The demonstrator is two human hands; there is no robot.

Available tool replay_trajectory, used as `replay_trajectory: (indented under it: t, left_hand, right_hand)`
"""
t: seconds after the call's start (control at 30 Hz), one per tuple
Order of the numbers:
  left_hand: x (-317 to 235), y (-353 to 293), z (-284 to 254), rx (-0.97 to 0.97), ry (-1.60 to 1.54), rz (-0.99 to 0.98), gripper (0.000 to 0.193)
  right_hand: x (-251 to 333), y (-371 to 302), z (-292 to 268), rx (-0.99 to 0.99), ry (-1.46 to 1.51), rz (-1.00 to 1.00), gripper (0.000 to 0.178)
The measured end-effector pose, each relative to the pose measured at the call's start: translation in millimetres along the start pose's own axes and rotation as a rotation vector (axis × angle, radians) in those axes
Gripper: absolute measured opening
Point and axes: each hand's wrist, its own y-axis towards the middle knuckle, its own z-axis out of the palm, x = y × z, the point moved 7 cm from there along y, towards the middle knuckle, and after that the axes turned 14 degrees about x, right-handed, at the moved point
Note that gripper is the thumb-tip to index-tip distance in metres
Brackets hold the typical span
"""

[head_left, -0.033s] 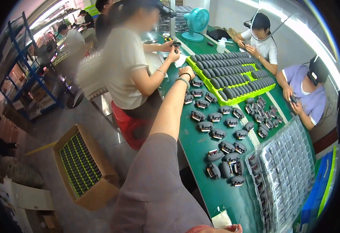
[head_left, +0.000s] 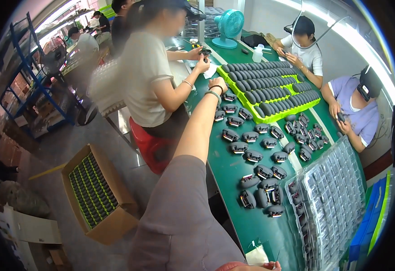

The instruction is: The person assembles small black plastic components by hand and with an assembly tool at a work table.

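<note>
My left hand [head_left: 217,84], with a dark bead bracelet and a green bangle, reaches far forward to the left edge of a lime-green tray [head_left: 263,120]. Its fingers are curled; what they hold, if anything, is hidden. The tray bears rows of dark grey rounded shells [head_left: 269,94]. Just below that hand sits a dark grey rounded unit [head_left: 229,97], and many more like it [head_left: 253,156] lie over the green table, with inner parts showing. Only the fingertips of my right hand [head_left: 273,265] show at the lower edge, pinched together by a thin dark line, beside a pale scrap [head_left: 257,256].
Clear plastic blister trays [head_left: 328,194] lean at the table's right side. A teal fan [head_left: 226,27] stands at the far end. Co-workers sit left and right, holding small dark parts. A red stool [head_left: 147,147] and a carton [head_left: 96,194] are at the left.
</note>
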Motion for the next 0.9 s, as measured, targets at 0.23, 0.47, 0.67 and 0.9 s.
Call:
replay_trajectory:
  t: [0.23,0.47,0.67,0.9]
  left_hand:
    - [-113,-29,-37,-0.421,0.012,0.459,0.038]
    - [-320,-196,-32,0.085,-0.208,1.338,0.022]
    - [-528,-382,88,0.432,0.029,1.661,0.029]
    - [-687,-454,199,0.184,0.212,1.643,0.035]
  right_hand:
    - [40,26,4,0.326,0.178,0.771,0.041]
    - [67,59,4,0.120,0.206,0.337,0.017]
    - [48,37,-17,0.059,0.138,0.355,0.025]
    - [38,24,-8,-0.057,0.255,0.370,0.035]
